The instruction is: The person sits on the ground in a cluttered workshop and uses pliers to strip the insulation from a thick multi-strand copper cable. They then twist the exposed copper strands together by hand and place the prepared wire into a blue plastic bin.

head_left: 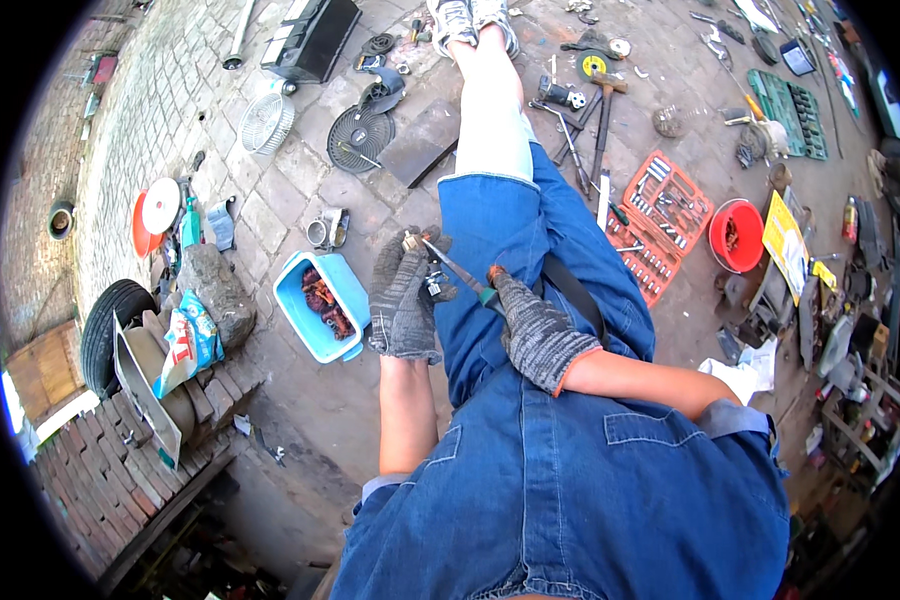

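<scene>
My left hand [402,300], in a grey knitted glove, is closed around a small metal part [433,284] above my lap. Its exact kind is too small to tell. My right hand [542,335], gloved the same way, grips the green handle of a screwdriver [460,266]. The slim metal shaft slants up and left, its tip reaching the fingers of my left hand. Just left of my left hand stands a light blue plastic basin [352,292] with reddish-brown copper-looking scraps [326,303] in it.
To the right lie an orange socket set case [660,215], a red bucket [737,236], a hammer [604,115] and a green tool case [802,112]. A black toolbox [310,40], a white basket [267,124] and a dark fan-like cover [361,139] are ahead. A tyre [110,330] leans at left.
</scene>
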`<state>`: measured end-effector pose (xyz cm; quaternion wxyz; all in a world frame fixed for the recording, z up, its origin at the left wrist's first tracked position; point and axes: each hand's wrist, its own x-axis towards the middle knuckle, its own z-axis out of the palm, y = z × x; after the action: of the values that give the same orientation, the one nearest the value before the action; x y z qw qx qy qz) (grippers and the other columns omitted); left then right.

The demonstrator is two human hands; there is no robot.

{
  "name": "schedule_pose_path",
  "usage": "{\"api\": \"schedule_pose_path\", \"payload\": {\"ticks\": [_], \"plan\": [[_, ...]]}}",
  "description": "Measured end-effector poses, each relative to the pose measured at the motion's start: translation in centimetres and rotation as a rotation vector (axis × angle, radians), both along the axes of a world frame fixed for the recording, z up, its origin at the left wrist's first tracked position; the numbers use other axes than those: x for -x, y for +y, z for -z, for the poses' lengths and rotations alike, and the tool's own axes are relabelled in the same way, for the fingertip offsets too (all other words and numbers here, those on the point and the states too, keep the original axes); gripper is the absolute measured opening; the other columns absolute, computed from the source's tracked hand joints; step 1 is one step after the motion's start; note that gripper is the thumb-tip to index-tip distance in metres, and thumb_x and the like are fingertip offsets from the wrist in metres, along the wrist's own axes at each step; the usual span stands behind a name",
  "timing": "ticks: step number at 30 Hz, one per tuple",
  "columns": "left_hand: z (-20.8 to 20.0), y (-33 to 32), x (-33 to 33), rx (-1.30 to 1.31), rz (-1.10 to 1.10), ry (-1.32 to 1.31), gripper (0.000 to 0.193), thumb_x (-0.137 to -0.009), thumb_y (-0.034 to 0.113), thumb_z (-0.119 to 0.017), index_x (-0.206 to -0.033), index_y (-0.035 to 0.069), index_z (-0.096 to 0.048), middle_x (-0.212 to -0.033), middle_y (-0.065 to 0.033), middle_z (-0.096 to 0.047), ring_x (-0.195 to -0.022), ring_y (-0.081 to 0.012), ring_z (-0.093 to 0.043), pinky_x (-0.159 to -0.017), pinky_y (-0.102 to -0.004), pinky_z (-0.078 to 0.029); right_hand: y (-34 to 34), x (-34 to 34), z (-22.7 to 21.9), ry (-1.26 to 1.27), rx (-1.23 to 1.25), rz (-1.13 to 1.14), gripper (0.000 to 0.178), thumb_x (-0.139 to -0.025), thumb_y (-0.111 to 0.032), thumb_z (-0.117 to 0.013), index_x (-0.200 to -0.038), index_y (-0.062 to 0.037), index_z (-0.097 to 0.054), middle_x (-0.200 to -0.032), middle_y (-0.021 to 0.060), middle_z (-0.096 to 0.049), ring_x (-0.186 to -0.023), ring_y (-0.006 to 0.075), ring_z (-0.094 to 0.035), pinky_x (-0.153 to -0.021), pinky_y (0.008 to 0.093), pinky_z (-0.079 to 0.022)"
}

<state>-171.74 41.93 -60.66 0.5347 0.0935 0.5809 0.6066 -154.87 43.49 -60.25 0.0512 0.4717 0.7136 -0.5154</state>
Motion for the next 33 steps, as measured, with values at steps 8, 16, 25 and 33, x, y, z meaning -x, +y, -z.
{"api": "schedule_pose_path", "payload": {"ticks": [8, 16, 25, 33], "plan": [[0.2, -0.4, -1.4, -0.023, -0.071, -0.025, 0.029, -0.088, 0.014, -0.052, -0.111, -0.002, -0.048, -0.103, -0.0169, -0.059, -0.09, -0.0244, -0.06, -0.051, -0.025, -0.051, -0.3, 0.1, 0.4, 0.055, -0.061, 0.013, 0.062, -0.076, -0.004, -0.048, -0.134, -0.002, -0.027, -0.125, 0.0238, -0.043, -0.099, 0.0371, -0.053, -0.086, 0.0391, -0.043], [1.1, -0.7, -2.4, 0.027, -0.104, -0.027, 0.024, -0.087, 0.011, -0.052, -0.108, -0.001, -0.049, -0.09, -0.0111, -0.06, -0.077, -0.0179, -0.061, -0.046, -0.0198, -0.044, -1.4, -0.1, 1.7, 0.195, -0.1, 0.112, 0.052, -0.074, -0.013, -0.058, -0.122, -0.0007, -0.04, -0.112, 0.0207, -0.052, -0.096, 0.0323, -0.056, -0.084, 0.0376, -0.044], [0.0, 0.3, -3.7, -0.045, -0.097, 0.128, 0.019, -0.09, 0.017, -0.049, -0.103, 0.003, -0.05, -0.082, -0.0077, -0.059, -0.064, -0.0116, -0.057, -0.045, -0.0188, -0.04, -0.2, -0.7, 3.6, 0.235, 0.21, 0.096, 0.044, -0.071, -0.028, -0.066, -0.1, 0.001, -0.053, -0.085, 0.021, -0.061, -0.08, 0.0333, -0.06, -0.071, 0.0381, -0.047], [3.0, -0.2, -1.7, -0.058, -0.05, 0.605, 0.026, -0.094, 0.025, -0.041, -0.09, 0.004, -0.057, -0.07, -0.0036, -0.057, -0.055, -0.0065, -0.05, -0.046, -0.0203, -0.037, -0.2, 0.0, 2.0, 0.197, 0.024, 0.125, 0.04, -0.075, -0.027, -0.063, -0.099, 0.0035, -0.053, -0.082, 0.0234, -0.06, -0.078, 0.0368, -0.059, -0.068, 0.0401, -0.047]]}}
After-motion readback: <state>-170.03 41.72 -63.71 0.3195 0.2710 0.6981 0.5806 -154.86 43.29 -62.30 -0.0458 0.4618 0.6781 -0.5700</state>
